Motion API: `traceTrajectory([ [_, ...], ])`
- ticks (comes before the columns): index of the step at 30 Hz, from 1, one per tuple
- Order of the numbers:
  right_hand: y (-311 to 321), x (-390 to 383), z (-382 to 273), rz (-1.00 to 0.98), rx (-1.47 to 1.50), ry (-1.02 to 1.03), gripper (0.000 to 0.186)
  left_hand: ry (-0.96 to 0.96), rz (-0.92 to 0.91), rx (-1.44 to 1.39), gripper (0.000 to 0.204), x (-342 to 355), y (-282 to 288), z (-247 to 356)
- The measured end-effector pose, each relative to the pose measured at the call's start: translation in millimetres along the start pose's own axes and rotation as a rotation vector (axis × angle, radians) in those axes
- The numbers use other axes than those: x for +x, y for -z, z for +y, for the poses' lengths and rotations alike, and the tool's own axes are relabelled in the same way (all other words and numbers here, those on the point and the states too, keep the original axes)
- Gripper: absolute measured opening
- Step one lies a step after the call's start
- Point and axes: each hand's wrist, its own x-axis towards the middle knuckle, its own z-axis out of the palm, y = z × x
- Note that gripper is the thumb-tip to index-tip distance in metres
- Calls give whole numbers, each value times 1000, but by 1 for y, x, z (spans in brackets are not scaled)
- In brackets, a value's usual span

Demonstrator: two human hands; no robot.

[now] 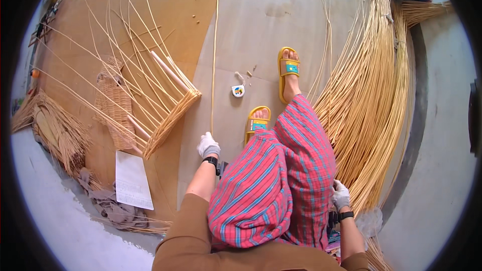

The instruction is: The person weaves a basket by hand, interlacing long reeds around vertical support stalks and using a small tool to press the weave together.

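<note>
Here at my lap, pink-and-blue striped cloth [256, 190] covers my knees, and my white-gloved right hand [341, 195] is down beside my right thigh, near the big bundle of long golden canes [359, 120]; I can't tell whether it's gripping anything. Over to my white-gloved left hand [208, 146]: fingers closed around the near end of one long, slender, pale cane [214, 60]! Left of it sits a light woven wicker piece [173, 121] with loose stakes fanning out. Beyond, a small white rounded case [238, 91] lies near my yellow sandals [289, 68], and my cane runs far across the floor.
</note>
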Motion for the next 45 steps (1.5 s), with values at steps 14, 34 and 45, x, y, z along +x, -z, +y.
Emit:
traceTrajectory([
  [14,87,-18,-269,-66,576,887,33,-566,150,-1126,18,-236,270,-2],
  [34,371,-36,-105,-244,1968,622,50,-1109,402,-149,11,-408,253,-97],
  [45,318,-76,-89,-401,1998,929,101,-713,359,-474,17,-314,248,-212],
])
